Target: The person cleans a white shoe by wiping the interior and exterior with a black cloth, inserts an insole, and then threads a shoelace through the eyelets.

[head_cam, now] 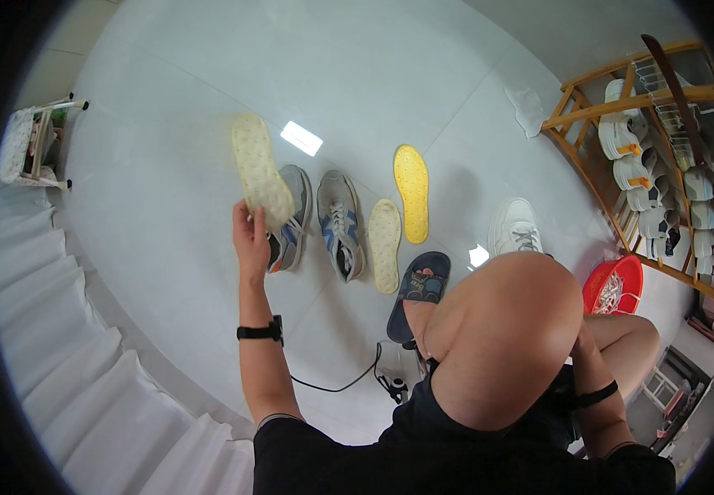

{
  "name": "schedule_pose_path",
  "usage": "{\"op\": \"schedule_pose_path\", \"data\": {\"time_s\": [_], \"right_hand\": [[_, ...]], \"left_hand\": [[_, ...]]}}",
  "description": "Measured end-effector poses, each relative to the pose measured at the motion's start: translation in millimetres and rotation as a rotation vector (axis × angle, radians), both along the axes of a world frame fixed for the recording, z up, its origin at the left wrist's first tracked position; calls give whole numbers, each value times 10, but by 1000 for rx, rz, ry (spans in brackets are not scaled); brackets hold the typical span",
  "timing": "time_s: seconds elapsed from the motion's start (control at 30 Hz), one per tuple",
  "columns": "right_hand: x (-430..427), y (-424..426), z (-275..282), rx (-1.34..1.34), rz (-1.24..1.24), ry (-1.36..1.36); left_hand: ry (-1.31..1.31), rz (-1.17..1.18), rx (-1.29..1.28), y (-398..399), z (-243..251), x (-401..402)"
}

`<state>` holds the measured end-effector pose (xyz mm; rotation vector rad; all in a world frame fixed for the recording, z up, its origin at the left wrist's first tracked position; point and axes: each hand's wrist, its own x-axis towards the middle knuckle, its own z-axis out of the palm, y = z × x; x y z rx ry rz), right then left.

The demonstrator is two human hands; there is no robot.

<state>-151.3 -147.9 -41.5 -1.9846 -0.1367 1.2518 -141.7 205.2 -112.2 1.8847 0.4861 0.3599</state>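
My left hand (250, 232) grips a pale cream insole (258, 162) by its heel end, raised over the floor. Partly behind that insole stands a grey sneaker with blue trim (297, 192). Its match, a grey and blue laced sneaker (339, 216), sits just to the right. Another cream insole (385, 244) lies flat beside the pair, and a bright yellow insole (411, 195) rests farther right and a little higher up. My right forearm (598, 377) reaches down behind my raised knee, which hides the right hand.
My foot wears a dark slipper (426, 281). Beyond my knee stands a white sneaker (516, 226). A red basin (632, 278) holds white laces, below a wooden rack (620, 105) of shoes. White curtain (72, 328) runs along the left. A black cable (338, 390) crosses the floor.
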Motion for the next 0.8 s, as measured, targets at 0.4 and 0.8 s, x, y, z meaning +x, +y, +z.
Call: {"op": "schedule_pose_path", "data": {"time_s": [0.4, 0.8], "right_hand": [[278, -164, -1, -191, -242, -212], [562, -92, -296, -57, -309, -548]], "left_hand": [[-195, -51, 436, -269, -440, -75], [160, -6, -280, -442, -501, 49]]}}
